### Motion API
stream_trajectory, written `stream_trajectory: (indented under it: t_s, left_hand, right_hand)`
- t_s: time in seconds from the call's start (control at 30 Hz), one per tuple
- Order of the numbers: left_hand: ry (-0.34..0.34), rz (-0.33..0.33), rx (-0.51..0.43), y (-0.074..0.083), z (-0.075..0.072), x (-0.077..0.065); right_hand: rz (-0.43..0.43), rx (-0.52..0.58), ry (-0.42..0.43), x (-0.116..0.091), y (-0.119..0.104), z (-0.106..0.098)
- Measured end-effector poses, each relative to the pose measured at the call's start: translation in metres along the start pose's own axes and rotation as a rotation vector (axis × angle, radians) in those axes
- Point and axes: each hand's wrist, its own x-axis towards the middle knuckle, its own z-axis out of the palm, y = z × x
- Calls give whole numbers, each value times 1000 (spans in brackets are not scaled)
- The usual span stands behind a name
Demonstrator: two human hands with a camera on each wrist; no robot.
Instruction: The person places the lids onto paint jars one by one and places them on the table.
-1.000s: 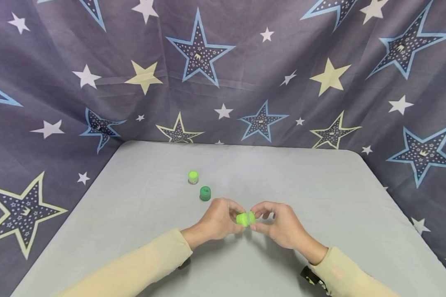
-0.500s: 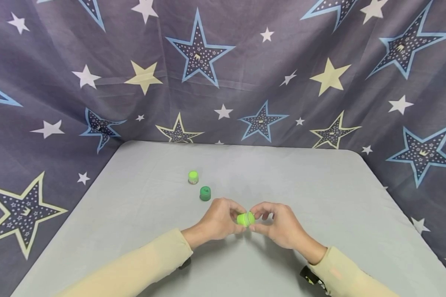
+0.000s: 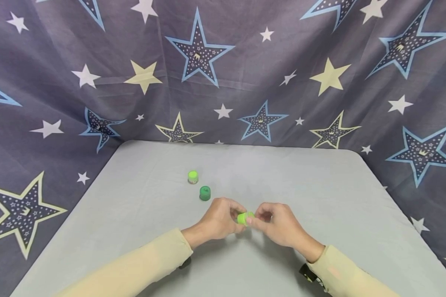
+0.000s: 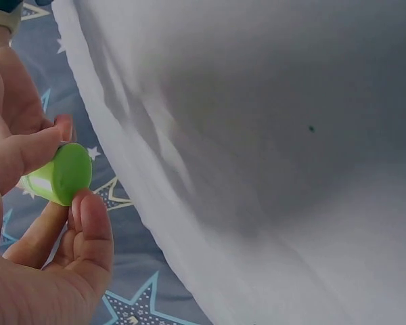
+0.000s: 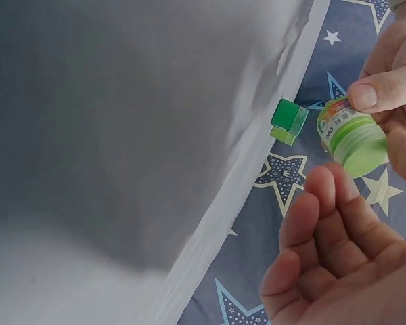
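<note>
A small lime-green paint jar (image 3: 242,218) lies tilted on its side between the two hands, above the table. My left hand (image 3: 219,219) grips its base end, thumb on one side and fingers on the other. The right hand (image 3: 280,225) pinches at the lid end, its thumb overlapping the lid in the head view. In the right wrist view the jar's printed label (image 5: 335,122) shows, and the right fingertips (image 5: 338,177) are right at the lid's edge. The left wrist view shows the round green bottom (image 4: 73,172) of the jar.
Two more jars stand on the grey-covered table (image 3: 301,177), left of the hands and farther back: a bright green one (image 3: 193,177) and a dark green one (image 3: 205,193). A star-patterned cloth (image 3: 230,95) hangs behind and beside the table.
My right thumb and fingers have shifted inward over the lid, covering more of it, and the right wrist has turned slightly. The left hand stays almost still with the jar.
</note>
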Motion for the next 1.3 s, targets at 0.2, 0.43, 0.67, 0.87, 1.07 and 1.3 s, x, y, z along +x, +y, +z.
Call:
stream_trajectory:
  t_s: [0.2,0.43,0.67,0.87,1.07,1.3]
  left_hand:
    - [4,3,10,0,0,1]
    - [3,-7,14,2,-1,0]
    - [4,-14,8,3,-2,1]
    - [3,-18,-4,3,-2,0]
    - [-1,-21,-11,4,-2,0]
    - [-6,-23,-27,3,-2,1]
  right_hand:
    - [50,-4,-18,1,-1,0]
    - [47,45,33,2,0,-2]
    - [-50,75,43,-1,2,-5]
    - [-97,68,31,-2,1,-4]
    - [-103,68,21,-2,1,-3]
    - [-84,84,15,-2,2,-3]
